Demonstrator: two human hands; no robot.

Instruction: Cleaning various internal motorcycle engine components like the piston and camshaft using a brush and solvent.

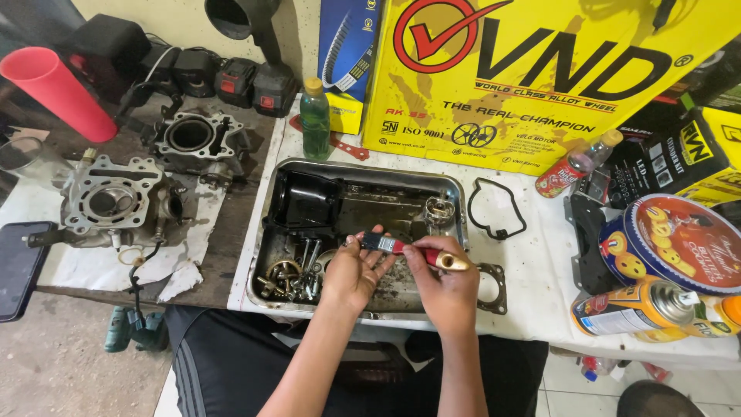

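Both your hands meet over the greasy steel tray [266, 224]: your right hand [448, 284] grips a red-handled paintbrush [409, 251], bristles touching your open, cupped left hand [353, 272]. Bolts [297, 282] and a black plastic cover [309, 202] lie inside.

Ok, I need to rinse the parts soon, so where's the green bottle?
In the head view, the green bottle stands upright at the back of the table, left of the yellow box and just behind the metal tray.
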